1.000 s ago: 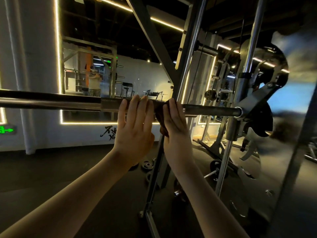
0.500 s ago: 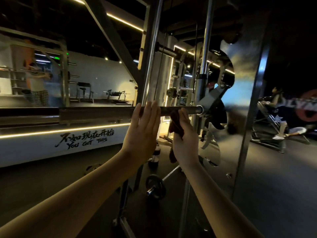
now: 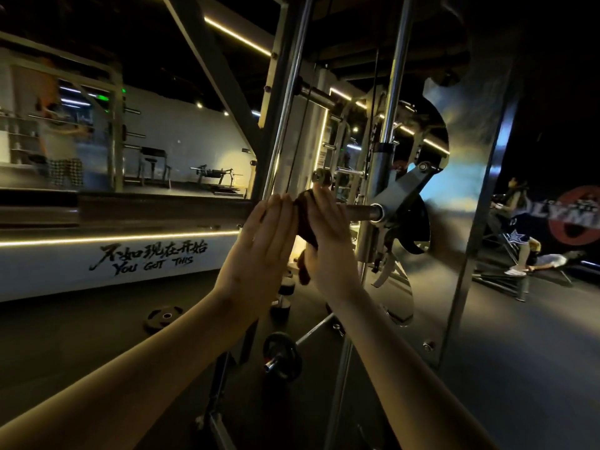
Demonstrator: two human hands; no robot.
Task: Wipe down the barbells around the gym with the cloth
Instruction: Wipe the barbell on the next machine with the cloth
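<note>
A steel barbell [image 3: 156, 207] runs level across the head view at chest height, fixed at its right end to the carriage [image 3: 394, 203] of a Smith machine. My left hand [image 3: 263, 251] hooks over the bar with its fingers wrapped on top. Right beside it, my right hand [image 3: 328, 235] grips a dark brown cloth [image 3: 305, 219] folded round the bar. A short bare length of bar [image 3: 360, 212] shows between the cloth and the carriage. The cloth's loose end hangs below my right palm.
The machine's vertical guide rods [image 3: 389, 108] and frame posts [image 3: 285, 92] rise just behind the bar. A small loaded bar [image 3: 282, 355] and a loose plate [image 3: 164, 318] lie on the dark floor below. A person [image 3: 519, 235] sits at equipment on the right; a mirror wall on the left.
Both hands and the cloth have slid right along the bar, toward the carriage. The bare stretch of bar on the right has grown shorter. My view has swung right.
</note>
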